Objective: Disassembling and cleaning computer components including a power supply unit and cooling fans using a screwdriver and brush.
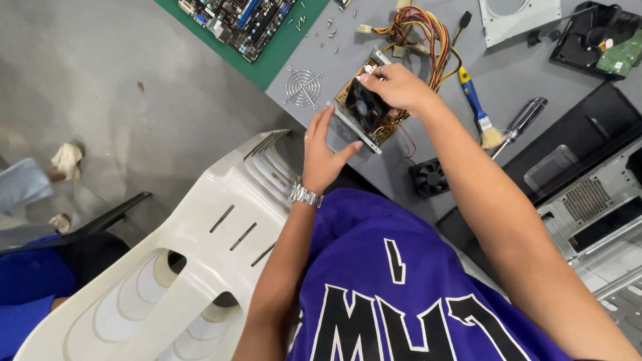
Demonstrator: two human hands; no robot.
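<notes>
At the near edge of the grey tabletop (374, 167), the opened metal power-supply unit with a black round fan and a tan circuit board (364, 107) is held tilted, partly past the edge. The left hand (322, 155) presses its flat sheet-metal side with fingers spread and thumb under the lower corner; the right hand (394, 85) has its grip closed over the top of the unit. The bundle of red, yellow and black wires (421, 33) runs up and away from the unit; it could snag or drag if the unit is turned further. The bare sheet-metal edges look sharp enough to cut a finger, and a slip would likely drop the unit off the edge. Left of the unit lies a round chromed wire fan grille (302, 87); loose small silver screws (328, 30) lie beyond it and could roll. Right of the unit rest a blue-handled bristle brush (476, 103) and a clear-handled screwdriver (525, 119); below right sits a small black square fan (429, 178).
</notes>
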